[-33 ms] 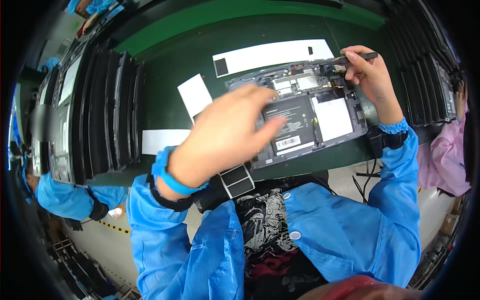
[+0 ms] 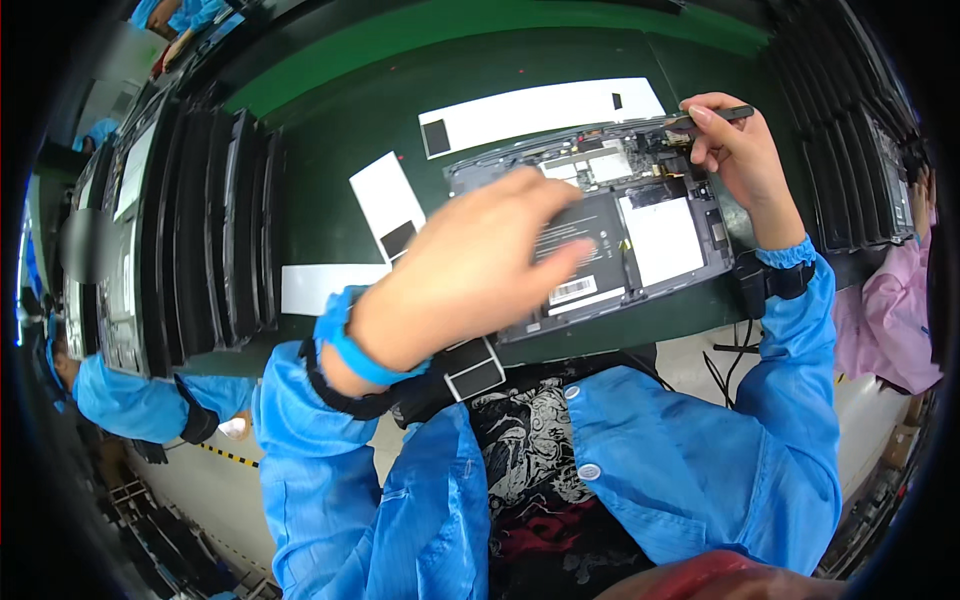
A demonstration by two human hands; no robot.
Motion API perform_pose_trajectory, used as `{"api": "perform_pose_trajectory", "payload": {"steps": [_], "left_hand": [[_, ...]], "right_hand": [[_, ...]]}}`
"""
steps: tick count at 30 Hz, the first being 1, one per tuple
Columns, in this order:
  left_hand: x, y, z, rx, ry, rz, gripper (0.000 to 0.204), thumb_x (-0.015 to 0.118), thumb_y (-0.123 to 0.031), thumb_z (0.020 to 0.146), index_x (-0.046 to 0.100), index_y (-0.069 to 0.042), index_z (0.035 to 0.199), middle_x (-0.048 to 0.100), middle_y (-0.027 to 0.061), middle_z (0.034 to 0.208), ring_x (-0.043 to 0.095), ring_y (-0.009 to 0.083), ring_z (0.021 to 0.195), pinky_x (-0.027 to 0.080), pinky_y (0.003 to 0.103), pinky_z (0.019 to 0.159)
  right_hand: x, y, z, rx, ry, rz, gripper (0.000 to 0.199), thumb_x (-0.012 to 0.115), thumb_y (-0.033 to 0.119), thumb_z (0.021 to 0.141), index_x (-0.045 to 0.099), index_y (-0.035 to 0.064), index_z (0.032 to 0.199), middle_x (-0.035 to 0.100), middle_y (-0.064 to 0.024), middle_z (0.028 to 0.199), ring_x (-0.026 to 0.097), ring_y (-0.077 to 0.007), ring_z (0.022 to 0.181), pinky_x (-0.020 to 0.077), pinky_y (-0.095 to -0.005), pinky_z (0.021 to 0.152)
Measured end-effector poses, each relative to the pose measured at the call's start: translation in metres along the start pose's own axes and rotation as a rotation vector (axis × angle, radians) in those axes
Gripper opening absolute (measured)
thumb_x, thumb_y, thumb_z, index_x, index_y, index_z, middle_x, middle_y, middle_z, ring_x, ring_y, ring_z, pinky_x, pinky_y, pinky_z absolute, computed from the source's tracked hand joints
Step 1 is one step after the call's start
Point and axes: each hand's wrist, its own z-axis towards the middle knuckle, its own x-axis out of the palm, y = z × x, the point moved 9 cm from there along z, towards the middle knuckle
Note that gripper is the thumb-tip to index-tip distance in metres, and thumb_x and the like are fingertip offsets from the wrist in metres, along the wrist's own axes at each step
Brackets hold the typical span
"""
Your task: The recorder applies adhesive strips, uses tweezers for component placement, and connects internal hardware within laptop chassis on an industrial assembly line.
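Observation:
An opened laptop base lies on the green table with its inner parts bare. Inside are a black battery with a printed label and a white rectangular sheet to its right. My left hand, slightly blurred, is above the left part of the base, thumb spread from the fingers and nothing visible in it. It hides part of the battery. At the far right corner of the base, my right hand pinches black tweezers, whose tips point left over the board.
White strips with black patches lie behind the base and to its left; another white strip is nearer. A strip with black pads hangs at the front edge. Stacked laptop parts stand left and right. Co-workers' sleeves show at both sides.
My left hand has shifted a little to the right over the base, uncovering a black patch on the white strip to the left. My right hand with the tweezers has hardly moved.

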Motion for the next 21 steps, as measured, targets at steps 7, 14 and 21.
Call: {"api": "perform_pose_trajectory", "payload": {"steps": [7,14,21], "left_hand": [[0.061,-0.019,0.060,0.129,0.231,-0.108,0.061,0.066,-0.028,0.086,0.044,-0.003,0.136,0.040,0.0197,0.141,0.065,0.0358,0.082,0.052,0.042,0.077],[0.076,-0.025,0.069,0.275,0.333,-0.077,0.056,0.067,-0.032,0.083,0.051,-0.006,0.129,0.034,0.0192,0.147,0.065,0.0362,0.081,0.053,0.041,0.071],[0.071,-0.033,0.065,0.343,0.305,-0.036,0.037,0.072,-0.021,0.077,0.059,-0.001,0.105,0.044,0.0291,0.135,0.067,0.0341,0.076,0.055,0.040,0.063]], "right_hand": [[-0.008,-0.023,0.007,0.063,0.051,0.066,0.023,0.068,0.019,0.089,0.063,-0.0007,0.100,0.062,-0.0025,0.066,0.054,-0.0052,0.050,0.0347,-0.0168,0.043],[-0.010,-0.027,0.012,0.088,0.146,0.184,0.023,0.067,0.020,0.090,0.060,0.0015,0.100,0.062,-0.0035,0.067,0.052,-0.0038,0.048,0.0352,-0.0162,0.044],[-0.008,-0.033,0.014,0.125,0.140,0.093,0.021,0.066,0.020,0.090,0.059,0.0019,0.098,0.062,-0.0041,0.065,0.046,-0.0024,0.042,0.0325,-0.0152,0.041]]}}
